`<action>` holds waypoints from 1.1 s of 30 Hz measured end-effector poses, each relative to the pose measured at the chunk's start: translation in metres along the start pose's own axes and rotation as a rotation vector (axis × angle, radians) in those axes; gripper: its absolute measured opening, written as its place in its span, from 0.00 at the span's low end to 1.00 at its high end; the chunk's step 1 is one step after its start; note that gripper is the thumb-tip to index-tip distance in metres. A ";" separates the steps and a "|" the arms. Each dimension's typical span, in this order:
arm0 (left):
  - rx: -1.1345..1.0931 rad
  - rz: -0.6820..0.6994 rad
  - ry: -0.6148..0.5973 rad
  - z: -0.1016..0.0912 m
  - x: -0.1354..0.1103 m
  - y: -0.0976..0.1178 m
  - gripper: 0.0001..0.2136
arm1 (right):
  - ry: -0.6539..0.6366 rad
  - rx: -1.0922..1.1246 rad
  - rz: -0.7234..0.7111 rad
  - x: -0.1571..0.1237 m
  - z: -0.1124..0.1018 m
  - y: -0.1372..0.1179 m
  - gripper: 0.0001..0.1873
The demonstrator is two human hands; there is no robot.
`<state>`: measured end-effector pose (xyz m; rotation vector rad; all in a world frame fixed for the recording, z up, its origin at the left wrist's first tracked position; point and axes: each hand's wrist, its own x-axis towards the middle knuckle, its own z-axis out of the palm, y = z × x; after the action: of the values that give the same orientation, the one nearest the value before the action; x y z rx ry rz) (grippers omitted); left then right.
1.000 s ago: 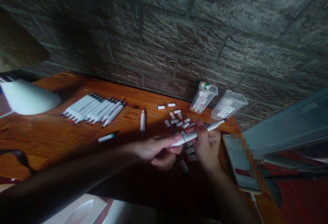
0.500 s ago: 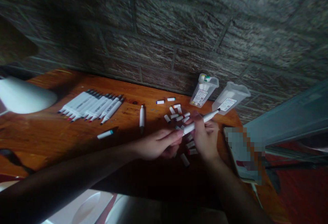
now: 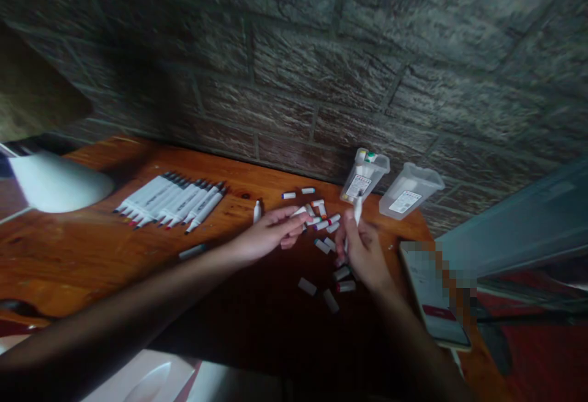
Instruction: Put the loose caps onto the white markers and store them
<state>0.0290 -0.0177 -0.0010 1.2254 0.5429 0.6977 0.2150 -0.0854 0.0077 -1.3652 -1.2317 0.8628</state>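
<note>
My right hand (image 3: 365,252) is wrapped round a white marker (image 3: 358,211), whose dark bare tip points up and away from me. To the left, the fingers of my left hand (image 3: 275,233) pinch a small white marker cap (image 3: 301,211) at the edge of the scattered caps. These loose caps, such as a purple-ended cap (image 3: 321,225) and a red-ended cap (image 3: 346,286), lie between and below my hands. Behind my left hand, another uncapped marker (image 3: 257,211) is partly hidden. A row of uncapped white markers (image 3: 168,200) lies farther left.
Against the brick wall stand a clear plastic box (image 3: 365,172) with some markers in it and a second clear box (image 3: 411,190). A phone (image 3: 434,298) lies at the table's right edge. A lamp with a white base (image 3: 64,178) stands at the left of the wooden table (image 3: 82,236).
My hands have moved apart. The left hand has let go of the marker's end and now holds a cap. My right hand has turned the marker more upright. The view has shifted slightly.
</note>
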 end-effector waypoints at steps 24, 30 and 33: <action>0.377 0.039 -0.180 -0.003 -0.007 0.002 0.18 | 0.240 0.561 0.072 0.007 -0.004 -0.007 0.19; 0.593 0.121 -0.243 0.000 -0.009 -0.001 0.16 | 0.253 0.596 -0.018 0.007 -0.002 -0.011 0.17; 0.639 0.140 -0.245 0.000 -0.010 0.000 0.15 | 0.219 0.569 -0.017 0.005 0.000 -0.010 0.17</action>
<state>0.0222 -0.0250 -0.0012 1.9327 0.4922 0.4879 0.2136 -0.0809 0.0181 -0.9537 -0.7474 0.9334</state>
